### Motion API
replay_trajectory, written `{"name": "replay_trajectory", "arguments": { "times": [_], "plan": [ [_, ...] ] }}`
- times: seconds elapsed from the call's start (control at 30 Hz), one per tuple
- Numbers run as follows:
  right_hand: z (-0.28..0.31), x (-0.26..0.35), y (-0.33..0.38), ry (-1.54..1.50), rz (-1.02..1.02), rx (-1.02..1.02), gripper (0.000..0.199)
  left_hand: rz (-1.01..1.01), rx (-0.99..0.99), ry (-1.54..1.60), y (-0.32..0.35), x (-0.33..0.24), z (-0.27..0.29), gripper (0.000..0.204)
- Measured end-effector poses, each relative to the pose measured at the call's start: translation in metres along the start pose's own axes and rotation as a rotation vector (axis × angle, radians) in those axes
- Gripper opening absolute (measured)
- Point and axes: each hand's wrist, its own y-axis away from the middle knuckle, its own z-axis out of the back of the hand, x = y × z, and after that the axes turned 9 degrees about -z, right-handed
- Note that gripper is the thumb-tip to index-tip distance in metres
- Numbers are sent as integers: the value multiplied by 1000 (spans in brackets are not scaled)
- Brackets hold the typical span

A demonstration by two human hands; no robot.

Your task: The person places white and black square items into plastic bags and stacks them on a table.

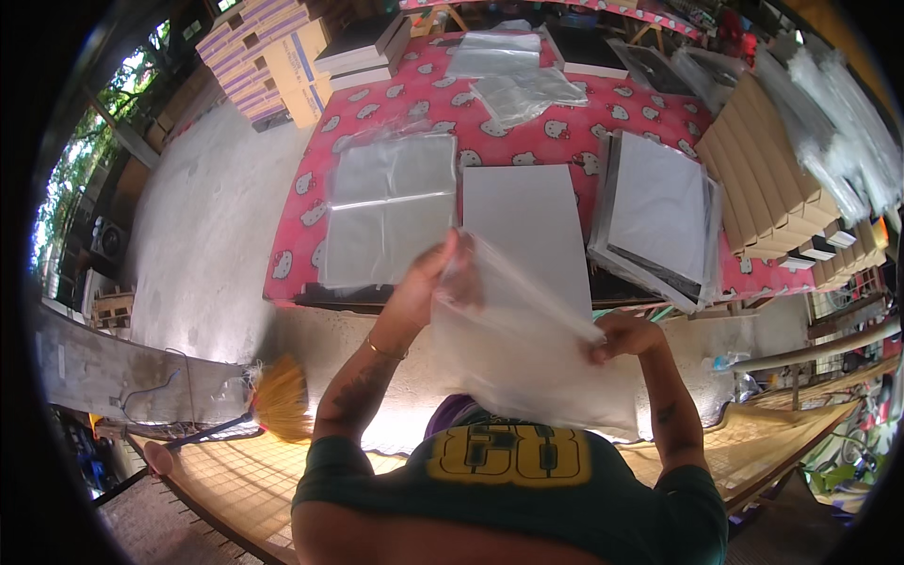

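Note:
Between my hands, in front of my chest, a clear plastic sleeve (527,330) is stretched out, blurred by motion. My left hand (438,278) pinches its upper left corner, and my right hand (623,337) grips its right edge. Just beyond it lies a stack of white sheets (523,207) at the table's near edge, partly seen through the plastic. Left of that rests a pile of clear plastic sleeves (391,207). To the right is a pile of sleeves with white and dark sheets (659,207) inside.
The table has a pink patterned cover (377,108). More loose sleeves (523,89) and dark-topped stacks (584,52) lie at its far side. Brown cardboard boxes (763,179) line the right edge, with plastic bundles (838,132) on them. Cartons (268,66) stand far left; a broom (281,400) lies nearer.

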Motion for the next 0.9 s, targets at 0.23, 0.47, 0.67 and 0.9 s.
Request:
{"name": "replay_trajectory", "arguments": {
  "times": [0.23,0.47,0.67,0.9],
  "plan": [
    [1,-87,6,-507,141,-299,36,-31,77,-488,19,41,22,42],
    [-32,-85,13,-821,109,-413,28,71,-246,380,59,92,54,30],
    [-55,-134,-35,-232,-147,-1435,33,-22,-764,-574,62,168,11,24],
    [-57,-150,-62,-237,7,-1568,34,-130,-772,-886,62,181,24,43]
  ]
}}
